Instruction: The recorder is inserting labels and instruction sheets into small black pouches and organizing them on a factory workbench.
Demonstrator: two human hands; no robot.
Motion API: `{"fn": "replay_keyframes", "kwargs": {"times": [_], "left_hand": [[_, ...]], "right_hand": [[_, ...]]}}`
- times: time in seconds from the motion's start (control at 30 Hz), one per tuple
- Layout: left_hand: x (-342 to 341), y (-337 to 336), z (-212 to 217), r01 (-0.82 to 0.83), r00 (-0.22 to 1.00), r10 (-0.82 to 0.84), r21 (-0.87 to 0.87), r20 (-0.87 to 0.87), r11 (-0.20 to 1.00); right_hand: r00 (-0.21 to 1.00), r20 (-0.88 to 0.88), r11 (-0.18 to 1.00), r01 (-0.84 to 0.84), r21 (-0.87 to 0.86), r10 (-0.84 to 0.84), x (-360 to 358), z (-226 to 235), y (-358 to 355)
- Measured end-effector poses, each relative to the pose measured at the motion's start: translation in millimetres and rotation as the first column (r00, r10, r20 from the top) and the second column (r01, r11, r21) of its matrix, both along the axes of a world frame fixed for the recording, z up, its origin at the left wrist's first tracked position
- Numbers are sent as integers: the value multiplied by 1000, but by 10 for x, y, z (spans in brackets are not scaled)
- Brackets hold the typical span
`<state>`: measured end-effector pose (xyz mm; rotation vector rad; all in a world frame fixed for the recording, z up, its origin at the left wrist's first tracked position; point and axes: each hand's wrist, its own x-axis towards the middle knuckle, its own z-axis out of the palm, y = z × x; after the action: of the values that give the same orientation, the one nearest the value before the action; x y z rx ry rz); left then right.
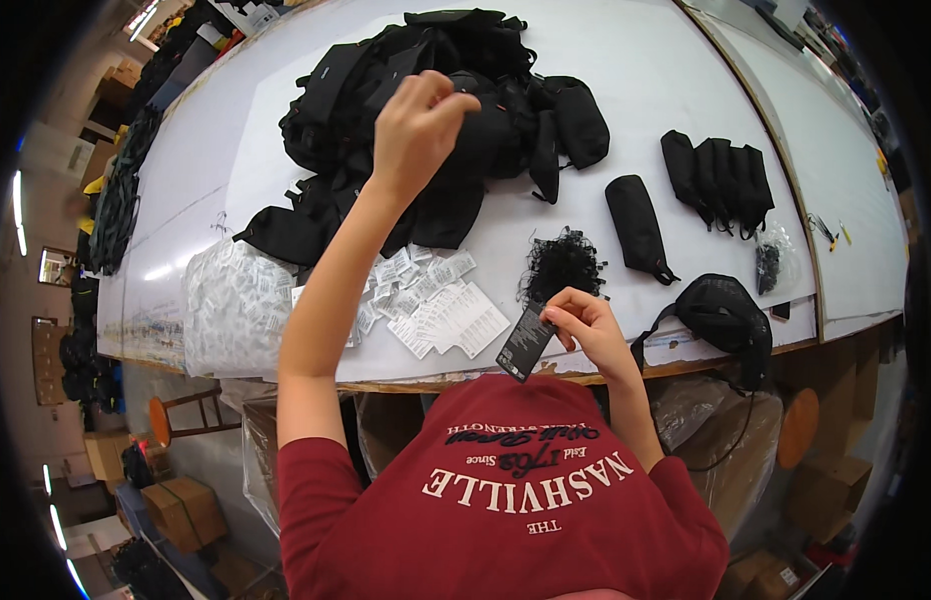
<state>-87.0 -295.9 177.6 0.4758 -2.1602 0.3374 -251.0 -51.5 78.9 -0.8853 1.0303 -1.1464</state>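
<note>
My right hand [592, 328] pinches a black hang tag [526, 342] with pale print, held tilted just above the table's front edge. Raised over the heap of black fabric bags [336, 110], my left hand [418, 130] has its fingers curled together; whatever they pinch, if anything, cannot be made out. Just beyond the tag lies a tangled bunch of thin black tag strings [564, 262]. White printed labels [451, 318] spread across the table left of the tag.
A clear plastic bag of white labels [236, 305] rests at the left. Rightward lie a single black pouch [638, 225], several pouches in a row [716, 180], a rounded black bag with a strap [726, 310] and a small clear bag of black pieces [774, 262].
</note>
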Motion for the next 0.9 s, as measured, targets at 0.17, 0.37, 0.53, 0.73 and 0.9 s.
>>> {"fn": "replay_keyframes", "kwargs": {"times": [0.17,0.37,0.53,0.73,0.9], "left_hand": [[215,495,-213,64,819,198,428,-538,901],[337,1243,-825,671,621,401,721,-674,172],[293,1635,-923,608,719,405,794,-565,29],[304,1834,-933,455,829,342,889,-442,48],[349,1920,-949,441,844,352,897,-404,-30]], "right_hand": [[1000,-15,1000,-3,18,3,87,75,-38],[972,-205,993,110,-33,-114,198,102,-114],[912,-295,954,240,-182,-286,262,127,-130],[826,-497,950,139,-278,-266,343,251,-56],[843,-500,968,89,-235,-199,405,342,-72]]}}
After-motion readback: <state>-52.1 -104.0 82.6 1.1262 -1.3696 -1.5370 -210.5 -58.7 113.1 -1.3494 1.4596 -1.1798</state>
